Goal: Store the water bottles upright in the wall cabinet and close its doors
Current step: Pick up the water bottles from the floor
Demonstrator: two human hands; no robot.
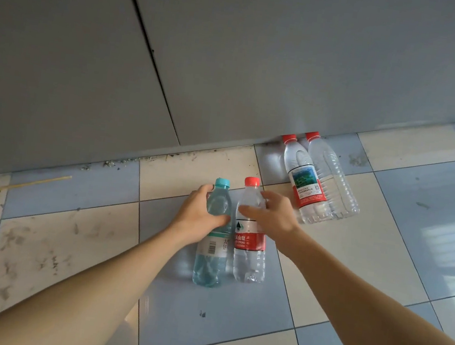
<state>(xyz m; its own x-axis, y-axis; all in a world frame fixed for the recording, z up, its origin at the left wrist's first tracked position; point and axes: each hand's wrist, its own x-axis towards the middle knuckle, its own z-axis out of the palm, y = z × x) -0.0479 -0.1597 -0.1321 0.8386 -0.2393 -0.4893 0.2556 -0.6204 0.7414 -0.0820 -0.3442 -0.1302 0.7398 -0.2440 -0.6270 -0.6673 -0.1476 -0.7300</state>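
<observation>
Several water bottles are on the tiled floor in front of a grey cabinet. A blue-tinted bottle with a teal cap stands close to me; my left hand curls round its upper part. Right beside it stands a clear bottle with a red cap and red label, and my right hand grips its shoulder. Farther right, two more red-capped bottles stand at the cabinet's foot: one with a red and white label and an unlabelled clear one. The grey cabinet doors are closed, with a dark seam between them.
The floor has cream and blue tiles with dark smudges on the left. A thin wooden stick lies on the floor at the left, near the cabinet's base. Debris lines the cabinet's bottom edge.
</observation>
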